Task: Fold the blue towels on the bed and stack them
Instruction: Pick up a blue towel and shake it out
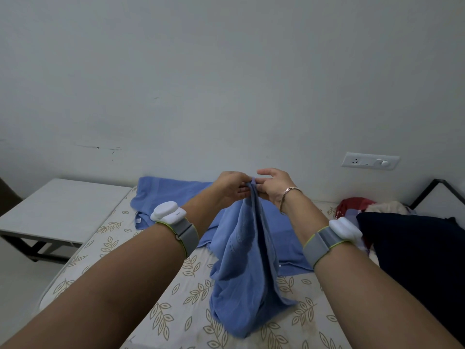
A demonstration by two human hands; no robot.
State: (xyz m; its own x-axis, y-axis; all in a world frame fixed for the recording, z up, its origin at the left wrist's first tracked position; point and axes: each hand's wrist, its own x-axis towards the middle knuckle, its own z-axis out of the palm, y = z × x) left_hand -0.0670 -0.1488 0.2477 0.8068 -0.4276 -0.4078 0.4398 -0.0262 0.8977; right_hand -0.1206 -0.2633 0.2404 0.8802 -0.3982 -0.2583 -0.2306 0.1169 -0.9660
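— Hanging from both hands, the held blue towel [247, 268] is seen first: its lower end is bunched on the bed [176, 321] near the front edge, while its top is raised above the middle of the mattress.

— And how is it gripped?

— The top edge is pinched by the left hand [230, 186] and the right hand [273, 183], which are brought together almost touching; thumb and first fingers are closed on the cloth, and the other fingers of the right hand are spread loose. A white sensor band [173, 222] is worn on each forearm.

— Which step is judged to be in hand?

— Two corners appear to be matched up — an early lengthwise fold, not yet laid down. No folded stack can be made out anywhere.

— What lies further back?

— A second blue towel [176, 195] is spread unfolded toward the far left corner of the bed, against the wall and partly behind the held one. Dark bedding [412, 250] and mixed clothes [357, 205] are heaped along the right edge; a grey table [57, 210] stands beside the left edge.

— So what is called for next?

— The edges would need to be evened, the hanging cloth shaken straight, then lowered flat onto bare mattress — clear of the second towel — before further folds are made.
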